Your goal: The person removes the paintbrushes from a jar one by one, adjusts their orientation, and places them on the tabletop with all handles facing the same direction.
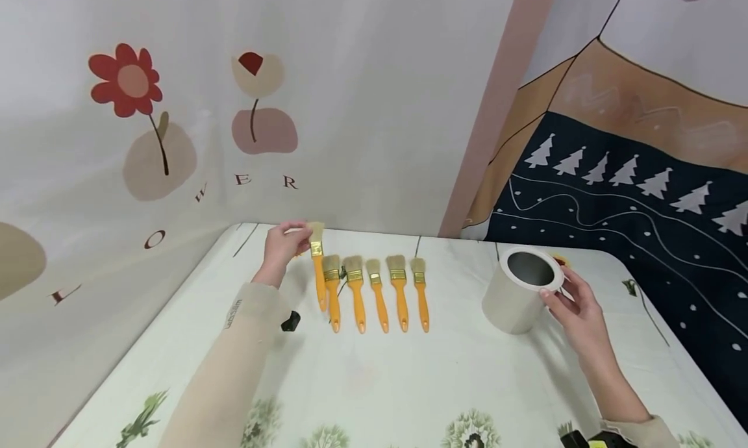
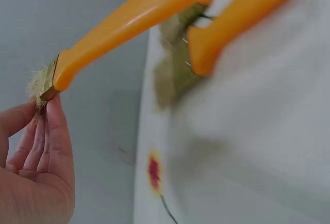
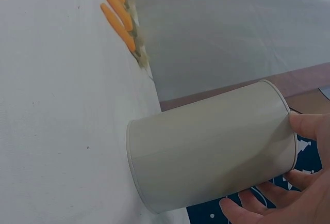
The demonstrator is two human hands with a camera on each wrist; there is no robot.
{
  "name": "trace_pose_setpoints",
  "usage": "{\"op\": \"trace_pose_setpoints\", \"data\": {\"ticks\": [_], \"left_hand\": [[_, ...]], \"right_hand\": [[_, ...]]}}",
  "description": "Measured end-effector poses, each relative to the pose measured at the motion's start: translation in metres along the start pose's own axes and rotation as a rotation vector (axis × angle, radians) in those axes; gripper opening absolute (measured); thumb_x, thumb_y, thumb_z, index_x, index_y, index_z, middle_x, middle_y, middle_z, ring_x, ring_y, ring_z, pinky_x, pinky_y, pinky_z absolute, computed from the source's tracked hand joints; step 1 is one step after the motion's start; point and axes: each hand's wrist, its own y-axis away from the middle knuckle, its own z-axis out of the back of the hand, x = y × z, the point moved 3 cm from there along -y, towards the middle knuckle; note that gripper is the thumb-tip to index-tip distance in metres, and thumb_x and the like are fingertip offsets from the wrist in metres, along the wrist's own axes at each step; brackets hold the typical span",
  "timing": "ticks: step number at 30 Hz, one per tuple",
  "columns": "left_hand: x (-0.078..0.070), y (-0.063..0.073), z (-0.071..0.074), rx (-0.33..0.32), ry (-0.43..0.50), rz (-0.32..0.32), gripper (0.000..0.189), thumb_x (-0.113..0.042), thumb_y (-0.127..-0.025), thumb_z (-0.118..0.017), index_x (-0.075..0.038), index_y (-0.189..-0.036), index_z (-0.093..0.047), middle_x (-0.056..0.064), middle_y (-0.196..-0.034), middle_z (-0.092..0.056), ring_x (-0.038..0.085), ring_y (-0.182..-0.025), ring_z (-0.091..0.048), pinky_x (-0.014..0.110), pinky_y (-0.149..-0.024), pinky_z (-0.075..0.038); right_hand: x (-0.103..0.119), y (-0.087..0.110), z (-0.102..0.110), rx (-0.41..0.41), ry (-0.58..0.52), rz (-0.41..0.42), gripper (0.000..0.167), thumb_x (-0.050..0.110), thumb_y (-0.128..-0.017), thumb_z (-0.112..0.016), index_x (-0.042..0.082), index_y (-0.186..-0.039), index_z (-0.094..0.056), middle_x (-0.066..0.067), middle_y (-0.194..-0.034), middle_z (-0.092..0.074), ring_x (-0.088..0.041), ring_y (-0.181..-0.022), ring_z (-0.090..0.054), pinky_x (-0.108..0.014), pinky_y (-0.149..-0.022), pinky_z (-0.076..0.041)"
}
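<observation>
In the head view my left hand (image 1: 283,247) pinches a paintbrush (image 1: 319,282) by its bristle end, with the orange handle hanging down toward me. The left wrist view shows thumb and fingertips on the pale bristles (image 2: 36,87), just beside the brass-coloured ferrule (image 2: 50,79). Right of it lies a row of several orange-handled paintbrushes (image 1: 355,295), bristles facing away from me. On the right, my right hand (image 1: 578,311) grips a beige cylindrical canister (image 1: 505,302) near its upper rim, thumb on the near side. Its open top looks hollow; whether its base touches the table cannot be told.
A white cloth with printed plants covers the table (image 1: 374,376). Behind it hangs a pale curtain (image 1: 374,110) with flower prints, and at the right a dark fabric (image 1: 584,201) with tree prints. A small black object (image 1: 290,321) shows beside the left sleeve.
</observation>
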Motion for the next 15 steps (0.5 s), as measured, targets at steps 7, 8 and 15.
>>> {"op": "trace_pose_setpoints", "data": {"ticks": [7, 8, 15], "left_hand": [[0.036, -0.005, 0.011, 0.001, -0.109, 0.121, 0.037, -0.02, -0.099, -0.062, -0.004, -0.132, -0.058, 0.013, -0.118, -0.066, 0.0, -0.074, -0.062, 0.014, -0.074, -0.058], [0.039, -0.005, 0.012, 0.004, -0.123, 0.13, 0.037, -0.02, -0.099, -0.062, -0.003, -0.132, -0.058, 0.013, -0.119, -0.065, 0.001, -0.075, -0.062, 0.015, -0.074, -0.058], [0.062, -0.004, 0.015, 0.043, -0.199, 0.21, 0.037, -0.017, -0.1, -0.059, -0.001, -0.133, -0.055, 0.019, -0.131, -0.057, 0.007, -0.079, -0.059, 0.014, -0.067, -0.056]], "right_hand": [[0.0, 0.002, -0.002, 0.011, 0.003, 0.019, 0.08, 0.041, -0.1, -0.057, 0.023, -0.162, -0.009, -0.018, -0.166, -0.016, -0.041, -0.148, -0.031, 0.006, -0.075, -0.042], [0.0, 0.002, -0.002, 0.012, 0.002, 0.021, 0.08, 0.04, -0.1, -0.057, 0.023, -0.162, -0.009, -0.018, -0.166, -0.017, -0.041, -0.147, -0.031, 0.006, -0.075, -0.042], [0.0, 0.003, -0.004, 0.029, 0.008, 0.031, 0.079, 0.039, -0.101, -0.057, 0.019, -0.161, -0.01, -0.021, -0.165, -0.018, -0.043, -0.147, -0.032, 0.006, -0.075, -0.042]]}}
